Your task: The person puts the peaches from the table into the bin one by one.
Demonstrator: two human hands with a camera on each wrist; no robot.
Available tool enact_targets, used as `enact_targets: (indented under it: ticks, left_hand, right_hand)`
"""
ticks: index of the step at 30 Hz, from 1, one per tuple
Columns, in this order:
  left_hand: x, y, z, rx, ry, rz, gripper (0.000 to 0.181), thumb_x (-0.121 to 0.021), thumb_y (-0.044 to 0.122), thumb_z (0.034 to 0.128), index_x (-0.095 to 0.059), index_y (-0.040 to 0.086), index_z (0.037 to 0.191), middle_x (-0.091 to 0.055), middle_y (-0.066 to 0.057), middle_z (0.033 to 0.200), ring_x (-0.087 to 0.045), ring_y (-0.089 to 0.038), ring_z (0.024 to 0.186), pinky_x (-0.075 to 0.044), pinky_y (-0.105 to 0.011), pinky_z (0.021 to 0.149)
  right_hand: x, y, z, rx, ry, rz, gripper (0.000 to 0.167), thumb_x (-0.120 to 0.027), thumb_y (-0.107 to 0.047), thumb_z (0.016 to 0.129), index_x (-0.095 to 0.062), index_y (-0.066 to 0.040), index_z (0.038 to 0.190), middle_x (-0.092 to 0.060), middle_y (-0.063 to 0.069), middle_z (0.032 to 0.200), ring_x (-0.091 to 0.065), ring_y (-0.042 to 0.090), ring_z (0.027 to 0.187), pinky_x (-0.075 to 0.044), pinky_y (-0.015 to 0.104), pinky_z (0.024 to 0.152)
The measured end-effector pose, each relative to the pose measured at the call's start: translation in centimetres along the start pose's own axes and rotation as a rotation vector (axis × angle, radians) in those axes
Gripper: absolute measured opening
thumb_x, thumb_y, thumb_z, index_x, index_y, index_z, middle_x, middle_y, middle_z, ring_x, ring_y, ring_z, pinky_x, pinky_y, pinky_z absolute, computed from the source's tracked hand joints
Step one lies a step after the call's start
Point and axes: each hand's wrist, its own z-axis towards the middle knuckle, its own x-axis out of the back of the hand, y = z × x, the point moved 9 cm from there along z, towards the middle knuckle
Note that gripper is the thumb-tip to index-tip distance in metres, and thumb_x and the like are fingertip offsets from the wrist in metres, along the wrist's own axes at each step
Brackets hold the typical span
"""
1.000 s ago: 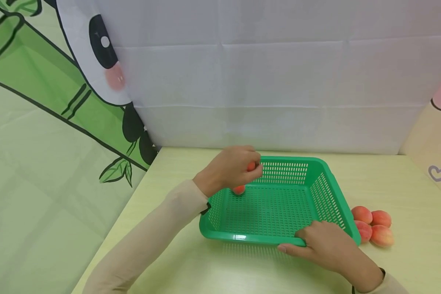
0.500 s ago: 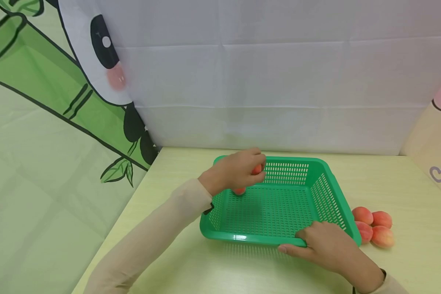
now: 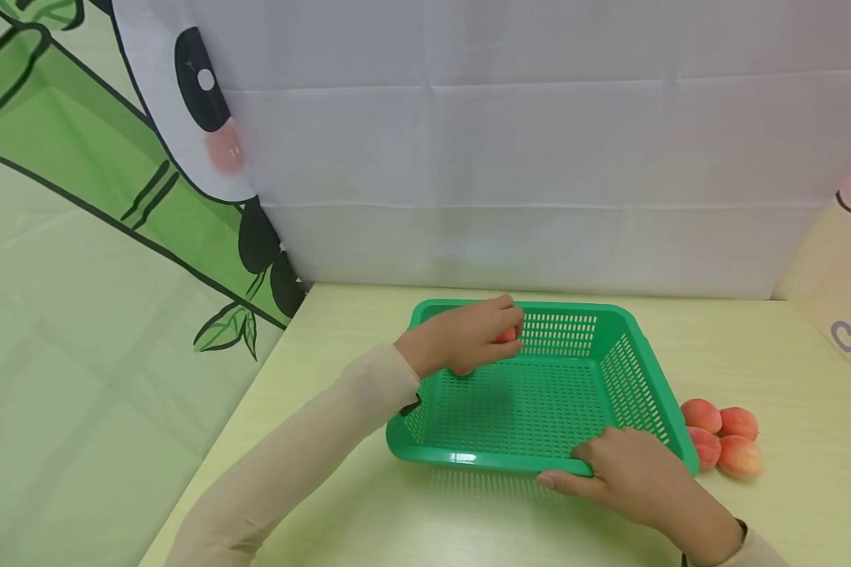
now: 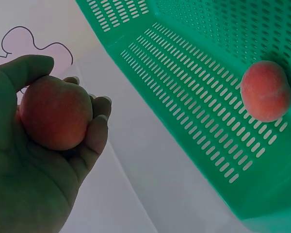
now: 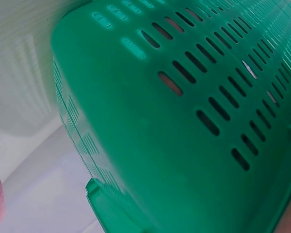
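My left hand [image 3: 468, 335] holds a red-orange peach [image 4: 56, 112] over the left back part of a green plastic basket [image 3: 482, 458]. In the left wrist view the thumb and fingers curl round this peach, apart from the slotted wall. A second peach [image 4: 266, 91] lies inside the basket, mostly hidden below my left hand in the head view. With the thumb outside and fingers over the edge, my right hand [image 3: 631, 476] grips the basket's front rim near its right corner. The right wrist view is largely filled by the basket's outer wall [image 5: 126, 121].
Several peaches [image 3: 722, 437] sit grouped on the pale yellow table [image 3: 815, 488], just right of the basket. Behind the table hangs a whitish cloth [image 3: 539, 157], and a printed green panel [image 3: 78, 354] borders the left side.
My left hand has shifted right and slightly down over the basket, still with the peach. The right hand, the basket and the grouped peaches have stayed put.
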Motion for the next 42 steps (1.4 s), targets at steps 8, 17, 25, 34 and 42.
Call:
enact_targets:
  ticks: [8,17,25,34,42]
  left_hand:
    - [-0.6,-0.1,0.3,0.029,-0.051,-0.012,0.02,-0.048,0.033,0.1155,-0.055,0.015,0.112,-0.051,0.0,0.107,-0.053,-0.015,0.084,-0.046,-0.027,0.073]
    - [-0.9,0.0,0.5,0.018,-0.063,-0.004,0.021,-0.049,0.031,0.1154,-0.056,0.012,0.117,-0.051,-0.002,0.108,-0.052,-0.017,0.088,-0.045,-0.026,0.076]
    - [-1.4,-0.5,0.6,0.046,-0.091,-0.055,0.02,-0.05,0.033,0.1152,-0.054,0.013,0.112,-0.05,-0.003,0.108,-0.052,-0.016,0.071,-0.046,-0.026,0.066]
    - [-1.9,-1.1,0.8,0.068,-0.108,-0.074,0.022,-0.052,0.034,0.1146,-0.054,0.012,0.118,-0.049,-0.003,0.111,-0.055,-0.016,0.076,-0.048,-0.026,0.06]
    - [-2.1,-1.2,1.0,0.069,-0.117,-0.071,0.023,-0.052,0.035,0.1146,-0.053,0.012,0.117,-0.05,-0.003,0.114,-0.056,-0.015,0.07,-0.048,-0.027,0.065]
  right_hand:
    - [0.0,0.0,0.0,-0.001,-0.001,0.002,0.06,-0.066,-0.066,0.098,-0.037,-0.03,0.06,-0.014,-0.02,0.06,-0.017,-0.004,0.052,-0.019,0.02,0.049]
    - [0.1,-0.1,0.0,0.001,-0.003,0.007,0.058,-0.066,-0.065,0.098,-0.04,-0.03,0.06,-0.014,-0.021,0.06,-0.018,-0.004,0.052,-0.021,0.02,0.049]
    - [0.0,-0.1,0.0,-0.002,-0.009,0.006,0.056,-0.066,-0.066,0.098,-0.044,-0.032,0.06,-0.015,-0.02,0.059,-0.02,-0.004,0.052,-0.022,0.021,0.049]
    - [0.0,-0.1,-0.1,-0.001,-0.004,0.003,0.057,-0.067,-0.066,0.098,-0.042,-0.031,0.06,-0.015,-0.021,0.059,-0.02,-0.004,0.052,-0.022,0.021,0.049]
    - [-0.1,-0.1,0.0,0.005,-0.003,-0.001,0.056,-0.067,-0.065,0.098,-0.042,-0.031,0.06,-0.016,-0.021,0.058,-0.02,-0.004,0.051,-0.023,0.021,0.048]
